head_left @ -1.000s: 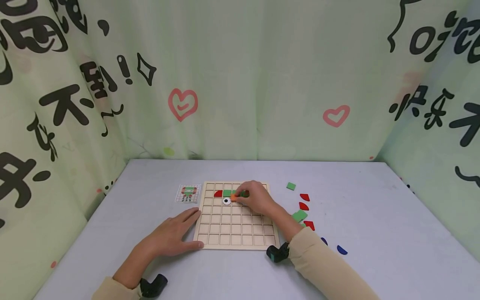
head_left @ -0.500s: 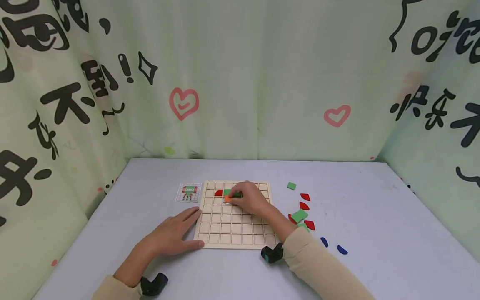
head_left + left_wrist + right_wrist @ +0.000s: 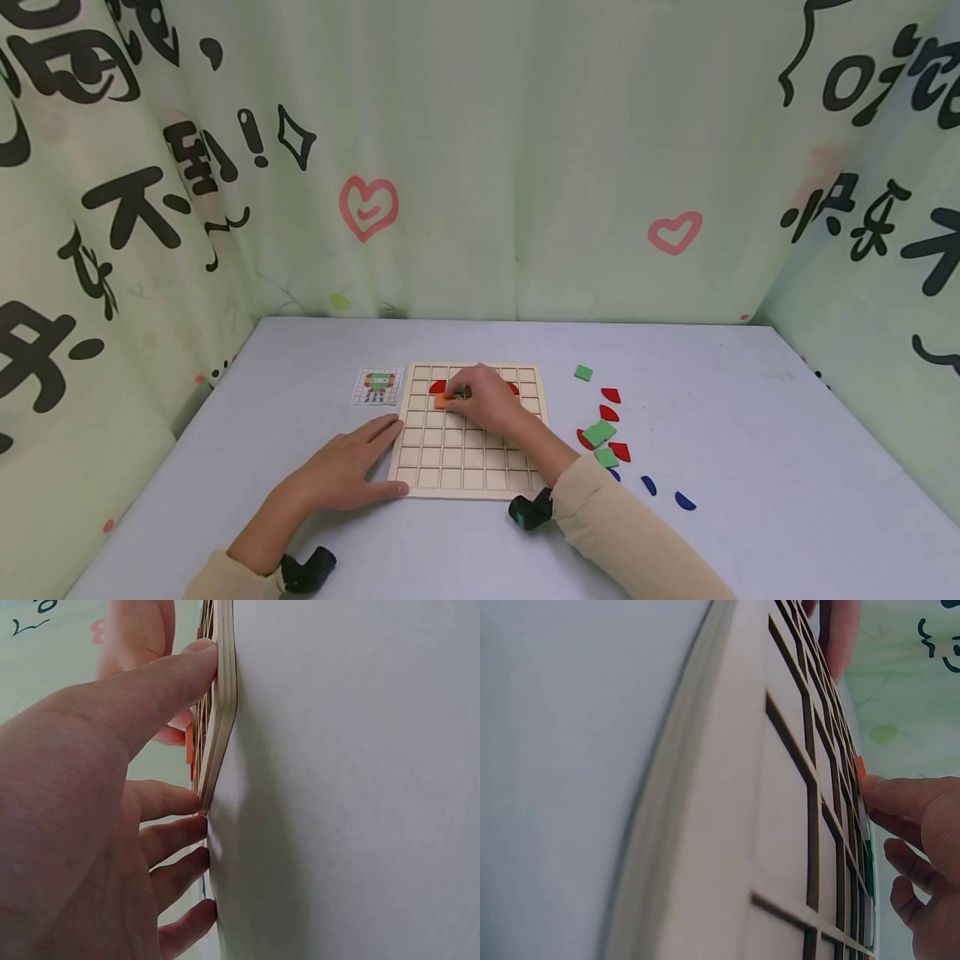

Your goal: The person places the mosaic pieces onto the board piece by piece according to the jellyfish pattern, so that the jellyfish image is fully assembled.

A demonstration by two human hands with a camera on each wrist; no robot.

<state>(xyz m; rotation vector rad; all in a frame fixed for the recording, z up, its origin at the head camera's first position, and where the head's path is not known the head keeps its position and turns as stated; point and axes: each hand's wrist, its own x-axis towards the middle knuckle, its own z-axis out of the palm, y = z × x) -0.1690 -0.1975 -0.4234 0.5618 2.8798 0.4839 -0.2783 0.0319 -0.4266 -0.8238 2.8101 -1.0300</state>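
Note:
A wooden grid board (image 3: 465, 471) lies on the table. My left hand (image 3: 341, 471) rests at its left side, the thumb on the near-left corner and the fingertips against the left edge. In the left wrist view the fingers of that hand (image 3: 82, 787) are spread and only loosely bent. My right hand (image 3: 487, 400) pinches an orange square tile (image 3: 440, 402) over the board's second row of cells, just below a red quarter-round tile (image 3: 437, 387). The right wrist view has the thumb pressed on the orange tile (image 3: 860, 766). Green tiles (image 3: 462, 390) are partly hidden under the right hand.
Left of the board lies a small pattern card (image 3: 377, 386). To its right are loose green squares (image 3: 598, 433), red pieces (image 3: 610, 412) and blue pieces (image 3: 685, 501). A curtain (image 3: 517, 167) hangs behind the table (image 3: 480, 550).
My right hand has moved left along the board with the orange tile, passing over the round eye tile, now hidden. A red tile on the right shows again. My left hand stays put.

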